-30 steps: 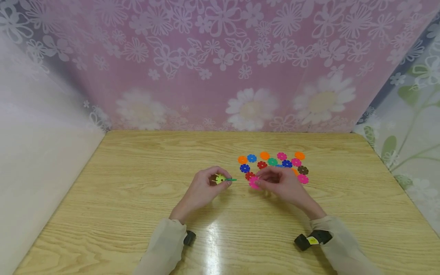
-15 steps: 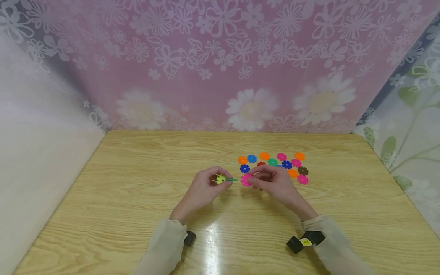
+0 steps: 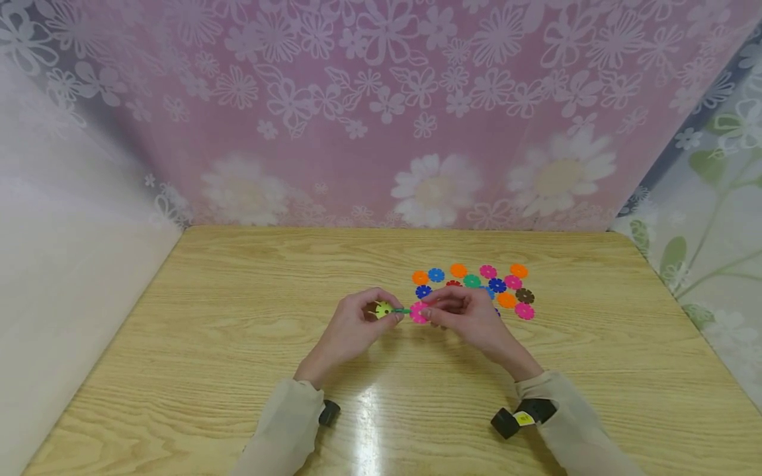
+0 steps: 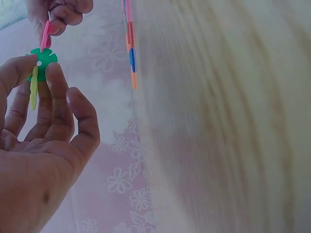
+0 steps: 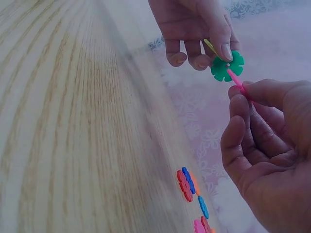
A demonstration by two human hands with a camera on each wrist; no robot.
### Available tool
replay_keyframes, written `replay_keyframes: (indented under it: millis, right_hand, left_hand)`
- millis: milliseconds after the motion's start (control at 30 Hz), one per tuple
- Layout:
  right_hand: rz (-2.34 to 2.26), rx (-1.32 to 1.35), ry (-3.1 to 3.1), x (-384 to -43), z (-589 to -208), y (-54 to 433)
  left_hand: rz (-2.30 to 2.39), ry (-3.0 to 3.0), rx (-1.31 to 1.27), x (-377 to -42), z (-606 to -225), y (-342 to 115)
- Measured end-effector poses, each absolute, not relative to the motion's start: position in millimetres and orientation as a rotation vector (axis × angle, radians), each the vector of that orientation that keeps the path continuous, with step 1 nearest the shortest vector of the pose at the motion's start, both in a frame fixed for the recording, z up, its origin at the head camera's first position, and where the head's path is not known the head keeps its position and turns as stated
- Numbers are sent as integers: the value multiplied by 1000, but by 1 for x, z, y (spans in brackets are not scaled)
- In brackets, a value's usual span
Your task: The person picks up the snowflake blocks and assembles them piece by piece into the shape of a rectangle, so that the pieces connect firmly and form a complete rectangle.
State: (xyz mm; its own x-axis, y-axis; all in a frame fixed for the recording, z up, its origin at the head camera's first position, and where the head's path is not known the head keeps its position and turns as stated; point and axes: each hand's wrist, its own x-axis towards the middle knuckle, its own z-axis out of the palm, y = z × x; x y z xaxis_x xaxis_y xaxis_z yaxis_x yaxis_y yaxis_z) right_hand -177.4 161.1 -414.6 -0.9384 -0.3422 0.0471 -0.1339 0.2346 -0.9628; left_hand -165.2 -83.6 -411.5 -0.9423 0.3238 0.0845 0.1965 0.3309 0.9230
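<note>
One green disc (image 4: 46, 59) my left hand (image 3: 357, 327) pinches; my right hand (image 3: 478, 319) pinches a pink disc (image 3: 416, 313). They're crosswise, presumably for slotting.

In the head view, one small yellow label (image 3: 524, 418) is seen on the black wrist camera (image 3: 505, 423) of the right side. On its yellow part there are some dark marks, but they are too small and too blurred for reading, and I cannot tell whether they are letters or numbers. In all three views, no text, brand, number or sign can be read.
</note>
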Motion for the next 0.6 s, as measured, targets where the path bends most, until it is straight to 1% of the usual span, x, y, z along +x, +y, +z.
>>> replay_keyframes:
  millis: [600]
  right_hand:
    - [-1820, -465, 2270, -178, -410, 155]
  left_hand:
    - [1741, 2420, 498, -166, -413, -85]
